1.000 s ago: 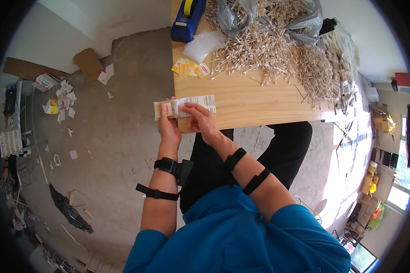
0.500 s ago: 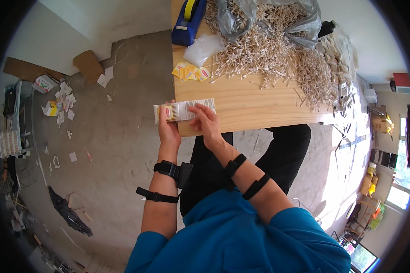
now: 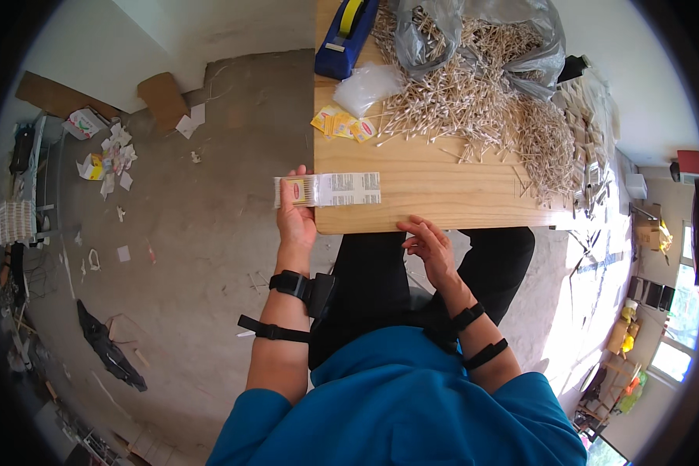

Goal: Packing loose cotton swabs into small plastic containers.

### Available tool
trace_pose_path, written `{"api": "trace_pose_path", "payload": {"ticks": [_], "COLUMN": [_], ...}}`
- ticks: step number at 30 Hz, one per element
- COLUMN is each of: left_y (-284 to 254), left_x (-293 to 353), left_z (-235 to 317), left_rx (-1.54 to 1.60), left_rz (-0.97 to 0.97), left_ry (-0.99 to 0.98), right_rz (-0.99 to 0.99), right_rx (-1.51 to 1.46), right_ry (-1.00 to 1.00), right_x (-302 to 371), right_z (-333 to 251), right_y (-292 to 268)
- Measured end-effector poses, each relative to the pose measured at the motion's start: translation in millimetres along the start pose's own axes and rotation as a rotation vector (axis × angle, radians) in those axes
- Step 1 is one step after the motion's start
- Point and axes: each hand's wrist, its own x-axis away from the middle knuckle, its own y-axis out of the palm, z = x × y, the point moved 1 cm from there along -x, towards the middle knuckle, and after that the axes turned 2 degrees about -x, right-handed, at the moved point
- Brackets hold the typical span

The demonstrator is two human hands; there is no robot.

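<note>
Fingers [image 3: 413,227] of the right hand [image 3: 435,252] curl loosely at the near edge of the counter [image 3: 443,186], part open and holding nothing; whether they touch the wood, I cannot tell. A little farther out, the left hand [image 3: 296,221] is closed on a clear packet [image 3: 307,192], thumb across its front, fingers behind. Its swab-filled end sits beyond the counter's left edge, while the printed panel [image 3: 351,188] reaches over the wood. Filling looks done for this one: swabs lie side by side inside with a yellow label; whether it is sealed is unclear. Beyond, yellow cards [image 3: 342,124] and clear sleeves [image 3: 367,91] lie unused, and a big heap of cotton swabs [image 3: 462,113] is loose, so much appears left. Farther still stand a blue tape dispenser [image 3: 345,46] and a grey plastic bag [image 3: 547,58].
</note>
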Motion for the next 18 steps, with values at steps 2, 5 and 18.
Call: {"api": "trace_pose_path", "payload": {"ticks": [2, 5, 18], "left_y": [-4, -5, -12], "left_x": [-2, -4, 27], "left_z": [3, 7, 73], "left_rx": [-0.001, -0.006, 0.328], "left_rz": [0.009, 0.019, 0.036], "left_ry": [0.003, 0.009, 0.136], "right_rz": [0.015, 0.012, -0.241], "right_rx": [-0.008, -0.016, 0.322], "right_ry": [0.001, 0.005, -0.08], "right_x": [1, 2, 4], "right_z": [-1, -2, -16], "right_y": [-5, -7, 46]}}
